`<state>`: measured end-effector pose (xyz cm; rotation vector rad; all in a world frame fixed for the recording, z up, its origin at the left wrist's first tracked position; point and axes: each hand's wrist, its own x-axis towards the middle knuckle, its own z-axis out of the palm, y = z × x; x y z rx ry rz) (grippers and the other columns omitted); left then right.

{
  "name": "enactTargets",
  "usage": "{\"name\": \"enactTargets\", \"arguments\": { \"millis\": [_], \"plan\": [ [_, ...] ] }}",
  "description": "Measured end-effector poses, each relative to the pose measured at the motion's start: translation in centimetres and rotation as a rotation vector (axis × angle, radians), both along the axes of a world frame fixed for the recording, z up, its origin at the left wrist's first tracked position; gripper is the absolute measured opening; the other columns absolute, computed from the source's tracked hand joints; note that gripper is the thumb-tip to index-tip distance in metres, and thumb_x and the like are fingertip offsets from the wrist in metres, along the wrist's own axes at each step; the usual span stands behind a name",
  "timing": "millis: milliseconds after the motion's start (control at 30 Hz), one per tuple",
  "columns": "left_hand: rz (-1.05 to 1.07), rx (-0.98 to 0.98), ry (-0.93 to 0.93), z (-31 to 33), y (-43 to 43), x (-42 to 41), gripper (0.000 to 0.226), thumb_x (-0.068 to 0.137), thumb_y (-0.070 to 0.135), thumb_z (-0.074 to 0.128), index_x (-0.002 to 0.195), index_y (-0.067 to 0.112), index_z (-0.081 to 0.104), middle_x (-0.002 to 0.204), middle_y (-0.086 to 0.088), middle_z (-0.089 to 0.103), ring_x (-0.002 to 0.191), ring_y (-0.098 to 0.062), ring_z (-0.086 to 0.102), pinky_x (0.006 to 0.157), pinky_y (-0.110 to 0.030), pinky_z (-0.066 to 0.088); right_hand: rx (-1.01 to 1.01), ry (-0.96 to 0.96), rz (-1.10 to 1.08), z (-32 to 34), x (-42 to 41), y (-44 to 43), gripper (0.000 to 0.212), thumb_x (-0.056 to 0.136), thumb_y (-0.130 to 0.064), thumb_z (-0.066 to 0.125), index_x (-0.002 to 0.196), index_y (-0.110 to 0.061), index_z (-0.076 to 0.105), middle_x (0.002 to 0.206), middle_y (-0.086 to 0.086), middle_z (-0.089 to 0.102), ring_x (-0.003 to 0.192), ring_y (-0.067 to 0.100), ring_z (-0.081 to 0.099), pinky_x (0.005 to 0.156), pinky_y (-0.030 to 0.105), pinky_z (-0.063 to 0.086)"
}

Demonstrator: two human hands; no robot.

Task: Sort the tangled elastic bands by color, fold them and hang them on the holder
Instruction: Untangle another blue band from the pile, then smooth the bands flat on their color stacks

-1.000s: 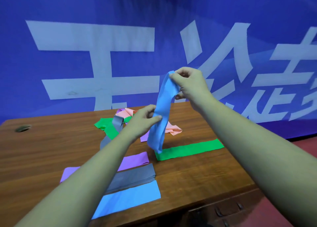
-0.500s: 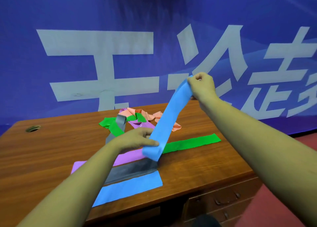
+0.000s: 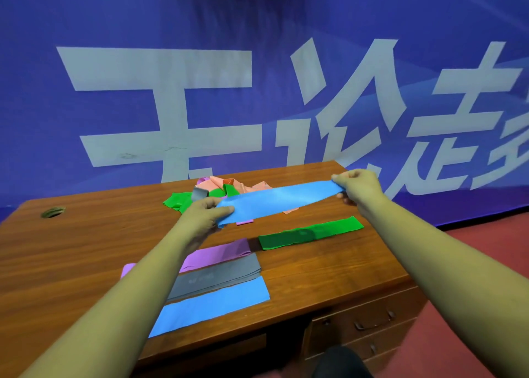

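Blue band (image 3: 274, 203) is held taut and flat in the air between both hands. It sits over the back-middle of the table (image 3: 86, 234), just in front of the tangled pile (image 3: 229, 187).
- Left hand (image 3: 203, 214) grips the band's left end, thumb on top, fingers curled under.
- Right hand (image 3: 357, 186) pinches the right end, fingers curled round the edge.

Handling, my read:
- Thin, light, soft strip with no stiffness, so it'll droop and twist once tension drops.
- Likely a bit tacky, so layers should cling rather than slide. Not fragile.
- Best held at the 2 short ends across the full width so it doesn't rope up. Bring end to end for the fold.

Around:
- 4 sorted lots lie flat toward the front edge: purple band (image 3: 217, 253), grey stack (image 3: 217, 276) touching it, flat blue band (image 3: 211, 307) nearest the front edge, and green band (image 3: 310, 233) apart, toward the right edge.
- The pile at the back edge mixes green, pink, grey and purple.
- Cable hole (image 3: 53, 211) near the back-left corner.
- Drawers (image 3: 372, 324) below the front-right corner.

In the way:
- The left forearm crosses over the purple and grey lots, so lowering the band onto the flat blue one risks dragging them.
- Holder isn't in view, so I can't tell where the hanging happens.
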<state>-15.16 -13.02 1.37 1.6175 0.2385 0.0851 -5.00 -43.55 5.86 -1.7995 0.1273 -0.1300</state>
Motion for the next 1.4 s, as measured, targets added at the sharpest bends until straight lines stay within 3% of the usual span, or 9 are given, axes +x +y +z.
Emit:
{"name": "enactTargets", "arguments": {
  "millis": [200, 333, 467, 600, 667, 833, 1000, 1167, 1400],
  "plan": [
    [-0.064, 0.004, 0.092, -0.8, -0.1, -0.7, 0.022, 0.091, 0.014, 0.067, 0.111, 0.005, 0.066, 0.094, -0.006, 0.066, 0.071, -0.010, 0.059, 0.056, -0.020, 0.047, 0.067, 0.174, 0.130, -3.1, -1.0, -2.2, 0.022, 0.092, -0.020, 0.067, 0.102, 0.000, 0.065, 0.075, 0.013, 0.063, 0.054, 0.014, 0.057, 0.044, 0.017, 0.050],
    [-0.094, -0.100, 0.118, -1.3, 0.8, -1.8, 0.024, 0.094, -0.006, 0.050, 0.111, -0.001, 0.066, 0.092, -0.013, 0.066, 0.063, -0.010, 0.061, 0.051, -0.020, 0.044, 0.033, 0.217, 0.162, -5.2, -1.1, -2.5, 0.016, 0.089, -0.024, 0.071, 0.090, -0.008, 0.066, 0.083, 0.010, 0.064, 0.063, 0.016, 0.061, 0.054, 0.025, 0.055],
    [0.044, 0.013, 0.104, -2.2, 2.7, -3.3, 0.024, 0.090, -0.006, 0.059, 0.113, 0.002, 0.062, 0.086, -0.013, 0.063, 0.063, -0.015, 0.055, 0.058, -0.025, 0.041, 0.037, 0.179, 0.169, -6.8, -1.8, -1.2, 0.018, 0.088, -0.022, 0.071, 0.076, -0.013, 0.063, 0.081, 0.010, 0.062, 0.063, 0.017, 0.057, 0.048, 0.023, 0.051],
    [0.163, 0.134, 0.052, -2.8, 4.8, -5.5, 0.009, 0.090, 0.000, 0.063, 0.093, 0.007, 0.060, 0.084, -0.014, 0.059, 0.063, -0.018, 0.055, 0.061, -0.028, 0.043, 0.143, 0.211, 0.207, -7.6, -3.1, 1.2, 0.014, 0.088, -0.015, 0.071, 0.078, -0.010, 0.062, 0.079, 0.009, 0.063, 0.064, 0.017, 0.059, 0.043, 0.020, 0.053],
    [0.208, 0.174, 0.037, -3.0, 5.9, -6.9, 0.012, 0.092, 0.000, 0.058, 0.089, 0.011, 0.061, 0.082, -0.014, 0.057, 0.063, -0.021, 0.051, 0.060, -0.030, 0.040, 0.132, 0.200, 0.226, -7.8, -3.8, 2.4, 0.013, 0.086, -0.015, 0.073, 0.078, -0.010, 0.065, 0.075, 0.009, 0.063, 0.060, 0.015, 0.058, 0.042, 0.019, 0.051],
    [0.312, 0.244, 0.005, -3.4, 8.2, -11.1, 0.016, 0.091, -0.001, 0.057, 0.094, 0.014, 0.061, 0.068, -0.006, 0.050, 0.053, -0.014, 0.046, 0.059, -0.030, 0.040, 0.053, 0.148, 0.250, -9.0, -5.6, 5.1, 0.015, 0.079, -0.017, 0.079, 0.070, -0.011, 0.069, 0.068, 0.007, 0.064, 0.054, 0.016, 0.055, 0.048, 0.023, 0.047],
    [0.353, 0.436, 0.042, -4.9, 11.0, -15.6, 0.014, 0.086, 0.005, 0.067, 0.097, 0.012, 0.062, 0.063, -0.002, 0.057, 0.059, -0.017, 0.053, 0.065, -0.032, 0.043, -0.099, 0.063, 0.272, -10.7, -8.6, 8.0, 0.016, 0.081, -0.016, 0.078, 0.071, -0.010, 0.066, 0.067, 0.006, 0.062, 0.040, 0.008, 0.050, 0.039, 0.019, 0.041],
    [0.377, 0.641, 0.104, -7.3, 12.2, -18.3, 0.016, 0.082, 0.001, 0.069, 0.088, 0.015, 0.063, 0.066, -0.005, 0.061, 0.057, -0.016, 0.055, 0.053, -0.022, 0.040, -0.314, -0.067, 0.281, -12.8, -10.7, 10.2, 0.016, 0.078, -0.019, 0.078, 0.071, -0.008, 0.068, 0.075, 0.003, 0.067, 0.073, 0.019, 0.060, 0.071, 0.028, 0.044],
    [0.414, 0.807, 0.167, -10.7, 12.3, -19.2, 0.017, 0.079, 0.009, 0.073, 0.091, 0.019, 0.066, 0.077, -0.001, 0.066, 0.072, -0.019, 0.059, 0.064, -0.027, 0.038, -0.504, -0.092, 0.256, -15.7, -12.3, 11.0, 0.015, 0.083, -0.028, 0.073, 0.076, -0.018, 0.065, 0.079, 0.001, 0.068, 0.084, 0.027, 0.064, 0.073, 0.033, 0.048]
  ]
}}
